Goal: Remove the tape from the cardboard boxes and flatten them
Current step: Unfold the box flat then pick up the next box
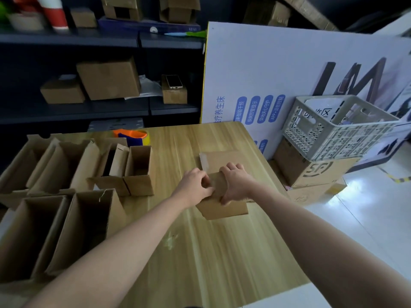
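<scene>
- A pale wooden table (222,252) fills the middle of the frame, and dark shelves (66,38) stacked with brown cartons are seen in the upper left.
- Along the left edge of the table, a cluster of open boxes (55,230) is stood upright, mouths facing up.
- Just behind them, an orange and blue tape dispenser (131,136) is set at the table's far edge.
- Slightly right of centre, the left hand (195,185) is curled, and the left edge of the cardboard box (222,210) is pinched by its fingertips.
- The cardboard box is lying low on the table, with a strip of tape (203,162) seen on its far flap.
- The middle flap is gripped by the right hand (235,183), fingers hooked over the far edge and thumb on the near side.
- On the right, a white printed board (266,63) is leaned behind a grey crate (333,134), which is stacked on brown cartons (311,172).
</scene>
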Demonstrator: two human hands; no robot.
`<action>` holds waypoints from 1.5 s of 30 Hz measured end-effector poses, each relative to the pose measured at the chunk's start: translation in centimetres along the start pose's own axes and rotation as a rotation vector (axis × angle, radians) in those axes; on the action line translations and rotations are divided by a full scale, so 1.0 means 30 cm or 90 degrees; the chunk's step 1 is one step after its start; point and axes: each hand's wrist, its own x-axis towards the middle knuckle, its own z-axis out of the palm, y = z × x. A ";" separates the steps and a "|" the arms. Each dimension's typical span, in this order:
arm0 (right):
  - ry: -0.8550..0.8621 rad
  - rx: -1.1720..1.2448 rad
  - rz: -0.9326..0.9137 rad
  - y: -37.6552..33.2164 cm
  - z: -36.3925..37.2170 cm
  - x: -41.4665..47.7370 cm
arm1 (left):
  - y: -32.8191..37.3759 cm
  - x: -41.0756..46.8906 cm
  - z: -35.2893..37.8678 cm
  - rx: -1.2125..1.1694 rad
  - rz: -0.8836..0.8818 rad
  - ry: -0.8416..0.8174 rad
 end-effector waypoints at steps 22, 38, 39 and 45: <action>-0.028 0.002 -0.032 -0.052 0.064 -0.043 | -0.089 -0.027 0.033 -0.022 -0.102 0.035; -0.060 0.167 0.016 -0.011 0.060 -0.032 | -0.063 -0.020 -0.012 -0.106 0.003 -0.055; -0.065 0.170 0.016 -0.010 0.061 -0.029 | -0.057 -0.021 -0.017 -0.123 0.008 -0.053; -0.072 0.192 0.054 0.025 0.077 -0.029 | -0.016 -0.039 -0.057 -0.455 -0.038 -0.048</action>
